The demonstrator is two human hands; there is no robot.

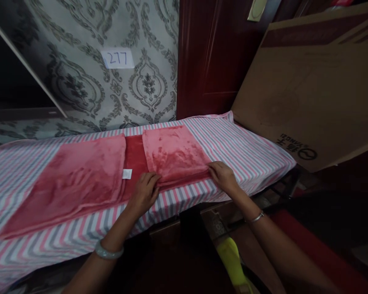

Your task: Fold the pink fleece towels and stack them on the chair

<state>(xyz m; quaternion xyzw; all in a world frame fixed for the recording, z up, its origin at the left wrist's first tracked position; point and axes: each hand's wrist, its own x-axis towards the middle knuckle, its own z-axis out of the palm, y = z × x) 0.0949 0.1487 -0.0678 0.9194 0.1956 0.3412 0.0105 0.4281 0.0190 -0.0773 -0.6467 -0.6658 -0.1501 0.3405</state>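
Observation:
A pink-red plush blanket (79, 175) lies on a table covered by a pink, white and grey striped cloth (239, 147). The blanket's right part (174, 153) is folded over toward the middle, and a darker red strip with a small white label (126, 174) shows between the two sections. My left hand (144, 192) grips the near left corner of the folded part, fingers curled on its edge. My right hand (223, 176) pinches the near right corner of the same fold.
A large cardboard box (309, 90) leans at the table's right end. Behind the table are patterned wallpaper with a paper tag reading 277 (117, 58) and a dark red door (214, 53). A yellow-green object (231, 261) sits below the table edge.

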